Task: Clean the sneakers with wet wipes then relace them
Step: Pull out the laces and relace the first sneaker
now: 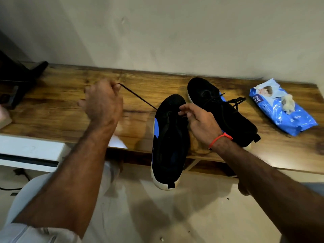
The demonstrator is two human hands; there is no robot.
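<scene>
Nearest us, the near sneaker [169, 142] overhangs the table [61, 106] edge at centre frame, heel toward us. Our left hand [102, 102] pinches the lace [138, 97], drawn taut up-left; our right hand [196, 118] pinches at the eyelets.

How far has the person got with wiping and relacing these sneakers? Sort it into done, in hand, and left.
Done: the far sneaker looks laced, and a crumpled wipe lies on the wipes pack.
In hand: the left hand pulls a lace taut from the near sneaker; the right hand pinches at its eyelets.
Left: finishing that lacing.
</scene>
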